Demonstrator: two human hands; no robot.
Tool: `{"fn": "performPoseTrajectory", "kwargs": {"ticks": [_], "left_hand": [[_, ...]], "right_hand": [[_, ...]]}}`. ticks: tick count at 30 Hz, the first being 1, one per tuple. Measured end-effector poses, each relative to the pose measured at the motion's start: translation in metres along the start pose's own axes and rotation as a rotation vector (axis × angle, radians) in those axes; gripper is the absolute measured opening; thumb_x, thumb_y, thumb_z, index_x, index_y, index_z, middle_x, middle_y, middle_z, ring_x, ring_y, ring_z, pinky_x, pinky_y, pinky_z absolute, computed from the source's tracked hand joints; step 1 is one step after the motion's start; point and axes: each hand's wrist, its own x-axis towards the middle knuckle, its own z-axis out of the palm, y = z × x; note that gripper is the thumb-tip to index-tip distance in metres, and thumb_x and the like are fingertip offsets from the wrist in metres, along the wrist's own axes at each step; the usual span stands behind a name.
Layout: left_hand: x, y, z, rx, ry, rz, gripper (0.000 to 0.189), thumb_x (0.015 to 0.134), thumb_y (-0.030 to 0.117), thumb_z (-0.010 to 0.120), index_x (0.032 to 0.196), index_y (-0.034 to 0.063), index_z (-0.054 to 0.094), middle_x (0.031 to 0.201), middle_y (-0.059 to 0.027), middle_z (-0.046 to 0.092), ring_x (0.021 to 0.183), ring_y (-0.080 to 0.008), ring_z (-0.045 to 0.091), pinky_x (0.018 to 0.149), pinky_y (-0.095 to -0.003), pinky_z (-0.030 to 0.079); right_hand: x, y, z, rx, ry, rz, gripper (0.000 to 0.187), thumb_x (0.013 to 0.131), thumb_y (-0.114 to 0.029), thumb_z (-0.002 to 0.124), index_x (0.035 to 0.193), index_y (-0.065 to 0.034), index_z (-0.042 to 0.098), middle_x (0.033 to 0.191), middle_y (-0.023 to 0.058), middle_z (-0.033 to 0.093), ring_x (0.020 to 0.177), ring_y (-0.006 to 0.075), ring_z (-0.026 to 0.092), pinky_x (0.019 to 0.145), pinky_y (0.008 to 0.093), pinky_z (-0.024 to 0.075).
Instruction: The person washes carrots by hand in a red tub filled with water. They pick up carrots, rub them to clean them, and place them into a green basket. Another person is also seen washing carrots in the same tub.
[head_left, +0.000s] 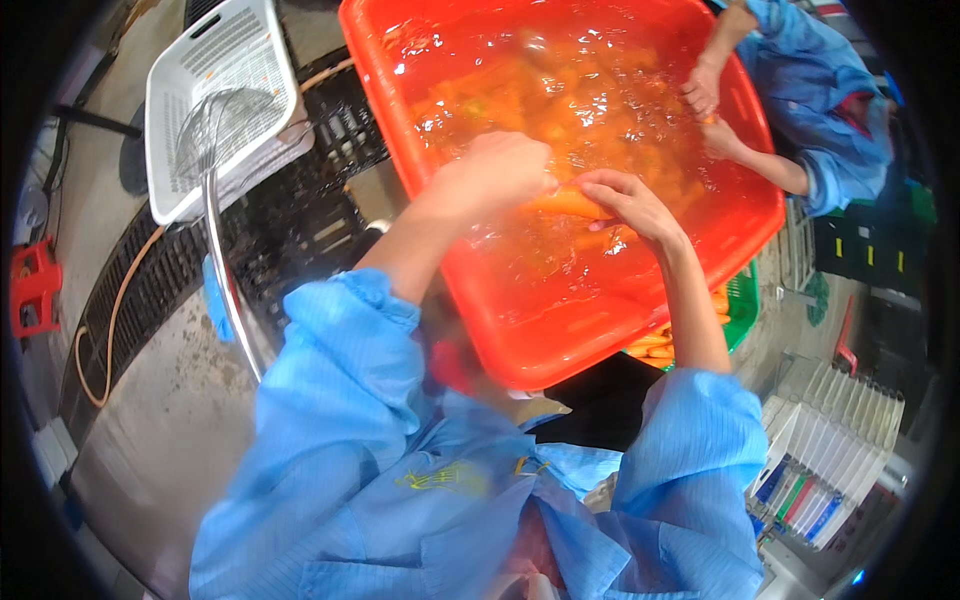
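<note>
A large red plastic tub (570, 330) stands before me, holding water with many orange carrots (622, 97) under the rippled surface. Above the water, my right hand (630, 201) grips one end of a peeled-looking carrot (566, 202) between thumb and fingers. My left hand (506, 166) is curled close against the carrot's other end, its back towards me. Blur and the hand itself hide whether anything is inside its fingers.
Across the tub, a co-worker's hands (709, 112) hold a small orange piece. A wire skimmer (225, 127) with a long metal handle rests over a white plastic basket (165, 180) at left. A green crate (744, 307) with carrots sits below the tub's right side. A hose (124, 300) crosses the wet floor grating.
</note>
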Motion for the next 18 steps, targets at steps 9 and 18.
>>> {"fn": "performPoseTrajectory", "kwargs": {"ticks": [9, 18], "left_hand": [[0.000, 0.022, -0.014, -0.925, -0.043, 0.101, 0.027, 0.095, 0.025, 0.057, 0.109, 0.0025, 0.059, 0.084, -0.0067, 0.064, 0.069, -0.0117, 0.064, 0.061, -0.0239, 0.051], [0.006, 0.014, -0.004, -0.801, 0.011, 0.170, 0.022, 0.091, 0.021, 0.060, 0.103, 0.0018, 0.060, 0.082, -0.0063, 0.064, 0.067, -0.0110, 0.063, 0.060, -0.0250, 0.050]], "right_hand": [[-0.073, 0.011, 0.027, 0.373, 0.241, -0.437, 0.042, 0.090, -0.017, 0.064, 0.128, -0.0031, 0.053, 0.115, 0.0027, 0.060, 0.102, 0.0102, 0.057, 0.084, 0.0254, 0.0484], [-0.050, 0.005, 0.042, -0.414, 0.495, -0.511, 0.042, 0.088, -0.025, 0.061, 0.124, -0.0033, 0.055, 0.098, 0.0193, 0.066, 0.091, 0.0333, 0.065, 0.076, 0.0411, 0.0505]]}}
